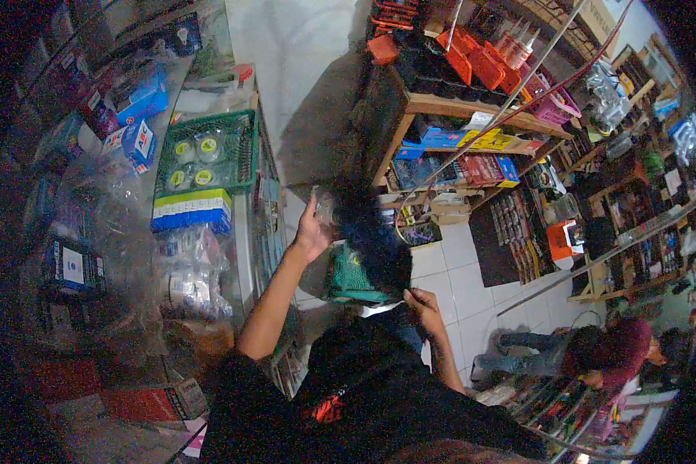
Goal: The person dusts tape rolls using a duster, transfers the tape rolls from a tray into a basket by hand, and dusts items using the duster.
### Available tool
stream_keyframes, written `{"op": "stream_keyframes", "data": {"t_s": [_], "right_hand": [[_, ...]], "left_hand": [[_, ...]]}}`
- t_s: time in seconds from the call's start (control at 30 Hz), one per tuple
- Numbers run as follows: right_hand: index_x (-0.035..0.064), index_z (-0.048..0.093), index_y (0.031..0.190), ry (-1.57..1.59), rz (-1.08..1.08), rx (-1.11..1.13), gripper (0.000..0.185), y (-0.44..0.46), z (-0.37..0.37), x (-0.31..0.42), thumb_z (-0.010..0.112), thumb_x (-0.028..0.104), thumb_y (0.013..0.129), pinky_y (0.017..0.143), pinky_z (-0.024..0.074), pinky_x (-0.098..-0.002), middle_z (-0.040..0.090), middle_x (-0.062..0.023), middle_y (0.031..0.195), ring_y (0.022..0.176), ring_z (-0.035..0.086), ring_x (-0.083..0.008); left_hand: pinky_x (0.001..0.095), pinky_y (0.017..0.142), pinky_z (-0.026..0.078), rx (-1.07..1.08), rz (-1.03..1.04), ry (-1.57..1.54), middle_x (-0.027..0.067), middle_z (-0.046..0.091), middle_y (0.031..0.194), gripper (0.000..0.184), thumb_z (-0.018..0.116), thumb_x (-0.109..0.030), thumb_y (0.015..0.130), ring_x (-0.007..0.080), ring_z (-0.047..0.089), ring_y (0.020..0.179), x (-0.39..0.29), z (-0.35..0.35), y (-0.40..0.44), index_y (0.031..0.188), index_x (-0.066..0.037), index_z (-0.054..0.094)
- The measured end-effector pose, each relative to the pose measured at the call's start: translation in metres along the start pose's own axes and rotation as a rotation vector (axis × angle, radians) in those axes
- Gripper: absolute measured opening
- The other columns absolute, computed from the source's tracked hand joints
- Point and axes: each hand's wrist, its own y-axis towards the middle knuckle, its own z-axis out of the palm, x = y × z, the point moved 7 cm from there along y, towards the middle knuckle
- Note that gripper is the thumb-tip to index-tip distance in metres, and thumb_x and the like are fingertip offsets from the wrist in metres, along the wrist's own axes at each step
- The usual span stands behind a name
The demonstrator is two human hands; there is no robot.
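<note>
My left hand is raised in front of me, its fingers closed around a small clear plastic item whose exact kind is too blurred to name. Just below and to the right of it is a green plastic basket, close to my body. A dark, smeared shape covers the basket's right part. My right hand is closed at the lower edge of this dark area, beside the basket; what its fingers grip is hidden.
To the left, a counter bears a green crate with clear round packs, blue-and-white boxes and plastic-wrapped goods. Wooden shelving stands ahead on the right. A person in a dark red top is at lower right.
</note>
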Motion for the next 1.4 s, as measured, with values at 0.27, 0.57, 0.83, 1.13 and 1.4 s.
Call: {"op": "stream_keyframes", "data": {"t_s": [0.27, 0.57, 0.83, 1.13, 1.4], "right_hand": [[0.0061, 0.061, 0.077, 0.018, 0.135, -0.032, 0.025, -0.007, 0.002, -0.006, 0.062, 0.025, 0.094, 0.051, 0.0296, -0.0242, 0.048, 0.0074, 0.063, 0.057, 0.04, -0.0041], [0.0052, 0.059, 0.074, -0.053, 0.053, -0.094, 0.029, 0.002, -0.006, -0.052, 0.063, 0.027, 0.093, 0.051, 0.0291, -0.023, 0.048, 0.008, 0.064, 0.057, 0.039, -0.0043], [0.0054, 0.056, 0.07, -0.149, 0.043, -0.051, 0.033, -0.001, 0.001, -0.05, 0.064, 0.028, 0.093, 0.052, 0.0302, -0.0249, 0.046, 0.007, 0.064, 0.058, 0.038, -0.0054], [0.0055, 0.06, 0.074, -0.09, 0.07, 0.026, 0.028, 0.0, 0.008, -0.036, 0.064, 0.026, 0.093, 0.05, 0.0293, -0.024, 0.047, 0.0079, 0.065, 0.057, 0.038, -0.0034], [0.0061, 0.063, 0.077, -0.041, 0.058, -0.068, 0.026, 0.006, -0.002, -0.065, 0.064, 0.026, 0.093, 0.05, 0.0298, -0.0244, 0.048, 0.0078, 0.064, 0.055, 0.039, -0.0038]], "left_hand": [[0.0438, 0.099, 0.044, 0.124, -0.09, -0.209, 0.0143, 0.062, 0.119, 0.06, 0.035, -0.055, 0.097, 0.031, 0.06, 0.109, 0.002, 0.039, -0.007, 0.13, -0.008, 0.05], [0.0514, 0.099, 0.043, -0.419, 0.047, 0.318, 0.0175, 0.058, 0.126, 0.074, 0.04, -0.068, 0.09, 0.0379, 0.056, 0.112, -0.007, 0.023, -0.012, 0.134, -0.009, 0.047], [0.0598, 0.097, 0.042, -0.463, 0.036, 0.148, 0.0262, 0.05, 0.134, 0.081, 0.031, -0.072, 0.089, 0.0492, 0.049, 0.118, -0.009, -0.028, -0.009, 0.141, -0.012, 0.039], [0.0582, 0.102, 0.037, -0.202, 0.063, -0.082, 0.0243, 0.058, 0.124, 0.08, 0.031, -0.071, 0.089, 0.047, 0.048, 0.121, -0.009, 0.008, -0.007, 0.134, -0.007, 0.05], [0.065, 0.103, 0.033, -0.106, 0.1, -0.472, 0.0305, 0.048, 0.132, 0.084, 0.026, -0.072, 0.089, 0.0555, 0.046, 0.117, -0.014, 0.006, -0.008, 0.143, -0.007, 0.033]]}}
